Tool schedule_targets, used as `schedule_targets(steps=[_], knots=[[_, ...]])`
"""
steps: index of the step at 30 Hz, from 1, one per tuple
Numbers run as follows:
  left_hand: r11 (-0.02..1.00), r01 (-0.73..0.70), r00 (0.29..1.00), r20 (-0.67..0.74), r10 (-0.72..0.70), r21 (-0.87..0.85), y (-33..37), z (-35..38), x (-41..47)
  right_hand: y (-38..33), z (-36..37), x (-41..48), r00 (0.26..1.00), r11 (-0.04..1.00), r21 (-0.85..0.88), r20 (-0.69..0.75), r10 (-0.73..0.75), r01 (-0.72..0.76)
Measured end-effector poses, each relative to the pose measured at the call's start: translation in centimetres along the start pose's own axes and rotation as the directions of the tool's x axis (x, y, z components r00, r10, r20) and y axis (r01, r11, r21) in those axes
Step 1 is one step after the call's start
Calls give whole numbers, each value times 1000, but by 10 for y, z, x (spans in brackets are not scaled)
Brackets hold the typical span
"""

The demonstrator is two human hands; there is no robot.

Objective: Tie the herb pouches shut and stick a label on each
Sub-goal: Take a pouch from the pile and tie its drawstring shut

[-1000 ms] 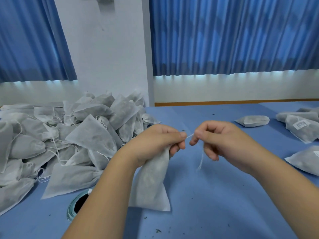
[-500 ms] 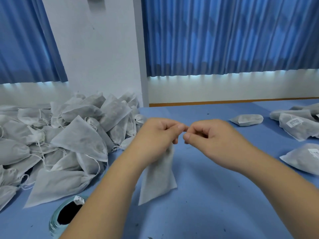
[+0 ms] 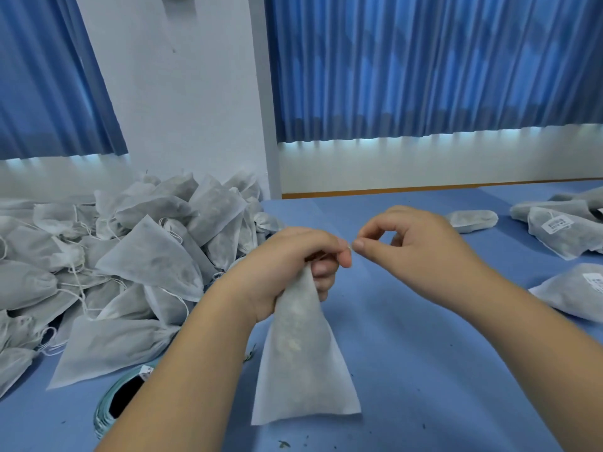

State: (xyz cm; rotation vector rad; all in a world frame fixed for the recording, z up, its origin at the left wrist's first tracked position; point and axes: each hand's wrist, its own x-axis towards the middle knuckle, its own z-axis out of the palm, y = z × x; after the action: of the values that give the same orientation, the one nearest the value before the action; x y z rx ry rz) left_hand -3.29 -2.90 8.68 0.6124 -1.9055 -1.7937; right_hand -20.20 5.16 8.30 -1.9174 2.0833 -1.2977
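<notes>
A white fabric herb pouch point(image 3: 301, 360) hangs upright over the blue table, its bottom edge near the surface. My left hand point(image 3: 293, 262) grips the pouch's gathered neck in a fist. Right beside it, my right hand point(image 3: 414, 246) pinches the end of the pouch's thin drawstring between thumb and forefinger, the fingertips almost touching my left thumb. The string itself is barely visible between the two hands.
A big heap of white pouches point(image 3: 114, 262) with loose strings fills the table's left side. A roll of labels point(image 3: 117, 402) lies by my left forearm. Several labelled pouches point(image 3: 561, 233) lie at the right edge, another single pouch point(image 3: 473, 220) further back.
My right hand drew the string out to the right, then came back close to my left hand. The pouch now hangs lower in view and straighter.
</notes>
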Motion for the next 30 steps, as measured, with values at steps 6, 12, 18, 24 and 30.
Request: schedule_targets(steps=[6,12,18,24,30], knots=[[939,37,998,-42,-55,-343,0,-7,5,-4,-3,2,991,999,14,-127,34,-32],[949,25,1000,9,-23,-315,-3,-5,6,-23,-1,-6,988,940,317,121,94,-128],[977,49,997,75,-34,-208,-6,-5,4,-21,0,-6,977,899,408,195,85,-160],[999,36,998,48,-36,0,-3,-2,3,-18,3,-6,963,910,367,248,107,-195],[991,0,1000,24,-3,134,0,0,0,-18,1,-6,946,903,364,305,114,-227]])
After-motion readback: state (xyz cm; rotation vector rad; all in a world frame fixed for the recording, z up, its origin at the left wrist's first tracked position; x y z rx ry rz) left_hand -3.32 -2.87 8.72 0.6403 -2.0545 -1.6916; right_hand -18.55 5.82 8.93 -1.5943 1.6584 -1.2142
